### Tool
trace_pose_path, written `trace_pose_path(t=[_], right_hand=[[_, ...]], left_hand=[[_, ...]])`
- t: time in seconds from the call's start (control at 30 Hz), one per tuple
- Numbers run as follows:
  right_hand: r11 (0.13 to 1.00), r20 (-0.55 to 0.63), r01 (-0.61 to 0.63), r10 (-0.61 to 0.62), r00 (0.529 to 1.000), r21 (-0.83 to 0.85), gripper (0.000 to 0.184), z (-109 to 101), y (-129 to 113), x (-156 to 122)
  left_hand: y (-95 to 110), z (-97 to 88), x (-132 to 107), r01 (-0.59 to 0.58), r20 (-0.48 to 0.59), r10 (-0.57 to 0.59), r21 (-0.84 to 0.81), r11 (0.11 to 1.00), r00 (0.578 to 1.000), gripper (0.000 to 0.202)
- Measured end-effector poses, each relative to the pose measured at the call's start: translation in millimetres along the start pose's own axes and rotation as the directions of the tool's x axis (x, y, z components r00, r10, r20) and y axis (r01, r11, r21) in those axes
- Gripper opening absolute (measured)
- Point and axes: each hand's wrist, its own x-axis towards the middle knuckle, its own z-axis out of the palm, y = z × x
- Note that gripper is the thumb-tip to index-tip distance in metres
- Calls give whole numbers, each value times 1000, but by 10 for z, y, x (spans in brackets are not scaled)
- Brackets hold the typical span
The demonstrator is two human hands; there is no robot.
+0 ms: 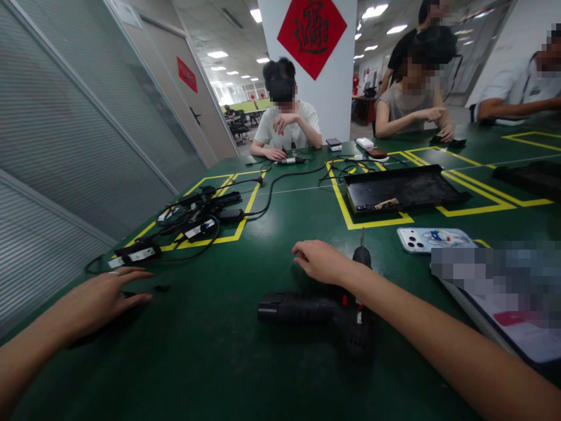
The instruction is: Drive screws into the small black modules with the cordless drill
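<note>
Ahead, Chinese calligraphy (312, 34) on red; left fingers (137, 273) apart, right fingers (307, 250) parted near drill (313, 310).

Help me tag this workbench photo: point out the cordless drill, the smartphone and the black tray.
Cordless drill (318, 310), head view: its handle.
Smartphone (433, 238), head view: its printed back.
Black tray (401, 186), head view: a bare part of its floor.
</note>
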Motion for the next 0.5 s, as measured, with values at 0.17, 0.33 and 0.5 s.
trace_pose_path(t=[0.17, 0.33, 0.5], right_hand=[[1000, 4, 4, -4, 1000, -8, 24, 3, 4, 1], [1000, 3, 4, -4, 1000, -16, 24, 17, 8, 8], [1000, 4, 3, -3, 1000, -19, 25, 25, 10, 12]], left_hand=[[232, -85, 74, -167, -57, 180, 179, 969, 982, 38], [443, -145, 72, -186, -13, 194, 224, 957, 981, 34], [528, -187, 16, -162, 23, 161, 255, 953, 987, 35]])
